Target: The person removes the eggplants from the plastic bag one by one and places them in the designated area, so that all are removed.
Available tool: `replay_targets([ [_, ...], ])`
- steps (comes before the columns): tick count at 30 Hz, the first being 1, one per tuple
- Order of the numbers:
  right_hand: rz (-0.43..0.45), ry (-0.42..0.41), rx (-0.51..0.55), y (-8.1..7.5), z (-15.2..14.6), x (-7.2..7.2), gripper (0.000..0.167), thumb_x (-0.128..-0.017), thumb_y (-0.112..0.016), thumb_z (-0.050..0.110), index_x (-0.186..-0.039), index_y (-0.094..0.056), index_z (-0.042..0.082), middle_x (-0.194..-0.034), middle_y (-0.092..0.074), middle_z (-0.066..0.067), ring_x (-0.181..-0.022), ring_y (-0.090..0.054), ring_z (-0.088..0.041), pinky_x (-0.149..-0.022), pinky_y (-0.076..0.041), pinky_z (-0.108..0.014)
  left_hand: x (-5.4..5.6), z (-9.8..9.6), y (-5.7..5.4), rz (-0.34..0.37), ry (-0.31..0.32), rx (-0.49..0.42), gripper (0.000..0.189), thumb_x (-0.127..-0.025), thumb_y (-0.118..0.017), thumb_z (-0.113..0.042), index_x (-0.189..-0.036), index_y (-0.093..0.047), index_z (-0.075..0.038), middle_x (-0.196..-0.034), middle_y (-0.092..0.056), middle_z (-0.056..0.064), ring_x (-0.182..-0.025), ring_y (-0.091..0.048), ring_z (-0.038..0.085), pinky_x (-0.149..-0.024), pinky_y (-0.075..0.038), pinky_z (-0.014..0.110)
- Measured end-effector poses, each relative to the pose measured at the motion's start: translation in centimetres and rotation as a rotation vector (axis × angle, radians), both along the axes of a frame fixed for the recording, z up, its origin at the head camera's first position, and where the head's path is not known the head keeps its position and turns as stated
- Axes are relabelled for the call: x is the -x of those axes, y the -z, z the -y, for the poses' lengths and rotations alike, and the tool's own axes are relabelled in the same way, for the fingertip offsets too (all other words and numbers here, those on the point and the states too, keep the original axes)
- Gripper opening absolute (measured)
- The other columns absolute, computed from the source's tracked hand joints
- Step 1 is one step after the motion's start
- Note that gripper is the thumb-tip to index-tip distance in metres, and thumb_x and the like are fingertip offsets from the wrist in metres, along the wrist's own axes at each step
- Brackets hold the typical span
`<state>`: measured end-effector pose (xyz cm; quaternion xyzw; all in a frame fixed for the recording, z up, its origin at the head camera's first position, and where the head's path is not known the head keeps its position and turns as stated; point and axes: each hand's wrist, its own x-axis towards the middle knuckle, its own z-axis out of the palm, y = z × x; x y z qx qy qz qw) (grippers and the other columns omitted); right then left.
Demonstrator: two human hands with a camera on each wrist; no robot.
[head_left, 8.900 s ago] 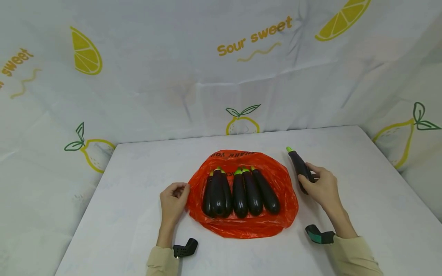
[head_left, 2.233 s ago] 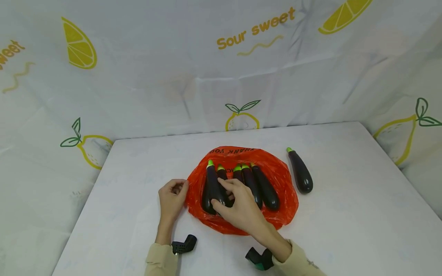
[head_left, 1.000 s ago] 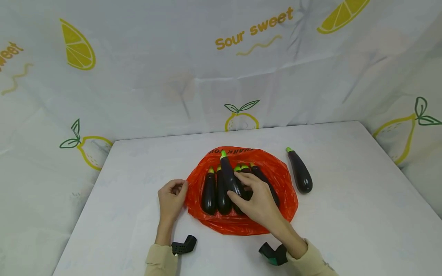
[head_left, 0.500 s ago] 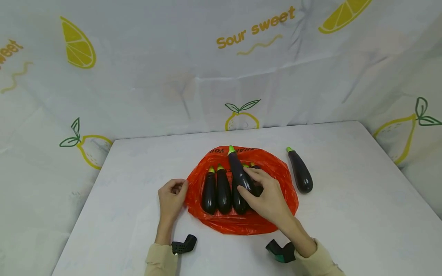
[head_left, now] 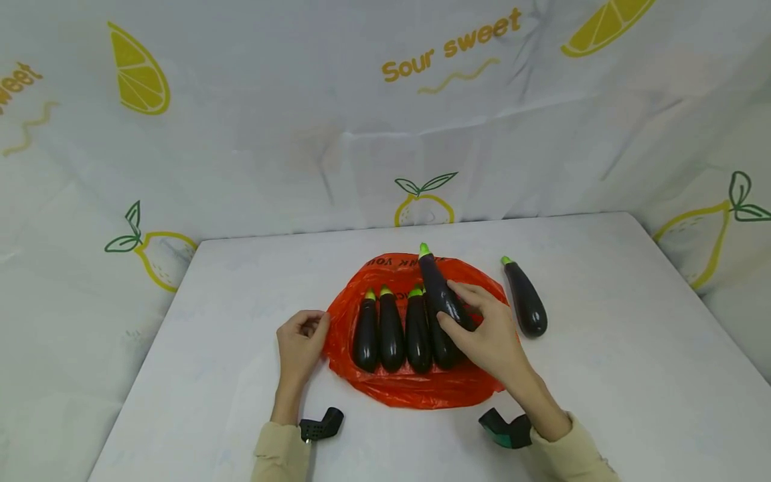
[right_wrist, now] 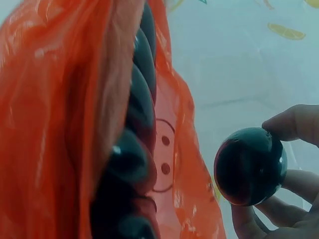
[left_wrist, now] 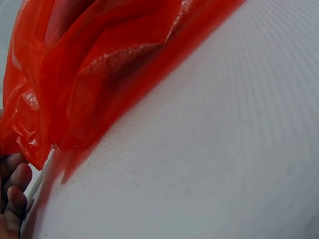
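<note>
My right hand (head_left: 490, 335) grips a dark purple eggplant (head_left: 444, 294) with a green stem end, held between thumb and fingers above the right part of an open red plastic bag (head_left: 415, 395). In the right wrist view the round bottom of that held eggplant (right_wrist: 249, 167) shows beside the bag's wall. Several more eggplants (head_left: 391, 338) lie side by side in the bag, stems pointing away; those at the right are partly hidden by the held one and the hand. My left hand (head_left: 301, 345) pinches the bag's left edge, and its curled fingers (left_wrist: 17, 196) show in the left wrist view.
Another eggplant (head_left: 527, 301) lies on the white table (head_left: 632, 361), right of the bag. Behind the table hangs a white cloth (head_left: 271, 134) printed with lemons. A black wrist device (head_left: 322, 425) sits on the left wrist, another (head_left: 506, 428) on the right.
The eggplant once held at the right now lies on the table. My right hand has since taken another from the bag's left part and carried it rightward. My left hand stays put.
</note>
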<state>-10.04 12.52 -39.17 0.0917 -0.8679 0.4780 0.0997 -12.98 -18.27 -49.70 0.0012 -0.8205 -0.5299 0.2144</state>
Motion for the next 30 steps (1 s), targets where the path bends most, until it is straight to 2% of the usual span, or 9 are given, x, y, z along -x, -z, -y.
replay_targets([
  [7, -0.065, 0.037, -0.004, -0.2, -1.7, 0.5, 0.047, -0.087, -0.074, 0.004, -0.133, -0.065, -0.003, -0.128, -0.068, -0.024, -0.094, -0.070, -0.034, -0.068, -0.058, -0.023, 0.0, 0.0, -0.1, 0.009, -0.003, 0.007, 0.004, -0.091, -0.074, -0.009, -0.090, -0.077, -0.006, -0.073, -0.067, 0.009, -0.064, -0.052, 0.007, -0.059, -0.046, 0.014],
  [10, -0.073, 0.065, -0.015, -0.3, -2.4, 0.6, 0.048, -0.087, -0.073, 0.004, -0.133, -0.064, -0.003, -0.128, -0.067, -0.026, -0.094, -0.071, -0.037, -0.069, -0.063, -0.034, 0.0, 0.0, -0.1, 0.013, -0.004, 0.009, 0.004, -0.091, -0.074, -0.009, -0.090, -0.077, -0.006, -0.073, -0.067, 0.009, -0.064, -0.052, 0.007, -0.059, -0.046, 0.014],
  [12, -0.075, 0.086, -0.026, -0.4, -2.9, 0.6, 0.048, -0.087, -0.073, 0.003, -0.134, -0.064, -0.004, -0.129, -0.066, -0.027, -0.097, -0.069, -0.039, -0.073, -0.064, -0.044, 0.0, 0.0, -0.1, 0.015, -0.005, 0.011, 0.005, -0.091, -0.074, -0.009, -0.090, -0.077, -0.006, -0.073, -0.067, 0.009, -0.064, -0.052, 0.007, -0.059, -0.046, 0.014],
  [14, -0.070, 0.106, -0.039, -0.4, -3.4, 0.6, 0.048, -0.087, -0.072, 0.003, -0.134, -0.063, -0.004, -0.130, -0.065, -0.027, -0.097, -0.068, -0.039, -0.074, -0.064, -0.040, 0.0, 0.0, -0.1, 0.018, -0.005, 0.011, 0.005, -0.091, -0.074, -0.010, -0.090, -0.077, -0.006, -0.073, -0.067, 0.009, -0.064, -0.052, 0.007, -0.058, -0.046, 0.014],
  [18, -0.048, 0.149, -0.061, -0.5, -4.4, 0.6, 0.048, -0.089, -0.072, 0.005, -0.135, -0.063, -0.004, -0.131, -0.063, -0.028, -0.089, -0.068, -0.037, -0.071, -0.056, -0.016, -0.1, 0.0, 0.0, 0.020, -0.006, 0.012, 0.005, -0.092, -0.074, -0.010, -0.090, -0.077, -0.006, -0.073, -0.067, 0.009, -0.064, -0.052, 0.008, -0.059, -0.046, 0.015],
  [19, -0.044, 0.159, -0.065, -0.5, -4.6, 0.6, 0.048, -0.089, -0.072, 0.006, -0.135, -0.063, -0.004, -0.131, -0.063, -0.027, -0.087, -0.068, -0.036, -0.070, -0.054, -0.014, -0.1, 0.0, 0.0, 0.022, -0.007, 0.010, 0.005, -0.092, -0.074, -0.010, -0.090, -0.077, -0.006, -0.073, -0.067, 0.009, -0.064, -0.052, 0.008, -0.059, -0.046, 0.015],
  [25, -0.050, 0.177, -0.078, -0.2, -5.4, 0.7, 0.048, -0.089, -0.072, 0.005, -0.135, -0.062, -0.005, -0.127, -0.059, -0.027, -0.093, -0.067, -0.040, -0.075, -0.054, -0.017, 0.0, -0.1, 0.1, 0.046, -0.027, -0.021, 0.004, -0.091, -0.075, -0.007, -0.088, -0.077, -0.005, -0.072, -0.067, 0.011, -0.063, -0.051, 0.006, -0.058, -0.042, 0.013],
  [28, -0.055, 0.186, -0.073, -0.1, -5.7, 0.7, 0.049, -0.089, -0.072, 0.004, -0.135, -0.061, -0.006, -0.125, -0.058, -0.027, -0.093, -0.066, -0.041, -0.074, -0.047, -0.009, 0.0, -0.4, -0.1, 0.055, -0.045, -0.025, 0.005, -0.091, -0.074, -0.004, -0.088, -0.076, -0.001, -0.072, -0.066, 0.014, -0.062, -0.049, 0.004, -0.057, -0.040, 0.012],
  [30, -0.059, 0.195, -0.072, 0.0, -6.0, 0.8, 0.048, -0.089, -0.072, 0.003, -0.135, -0.061, -0.007, -0.124, -0.057, -0.028, -0.092, -0.066, -0.042, -0.073, -0.043, -0.004, -0.2, -0.7, -0.8, 0.065, -0.051, -0.021, 0.005, -0.090, -0.073, -0.001, -0.088, -0.075, 0.002, -0.073, -0.066, 0.017, -0.062, -0.049, 0.005, -0.058, -0.040, 0.012],
])
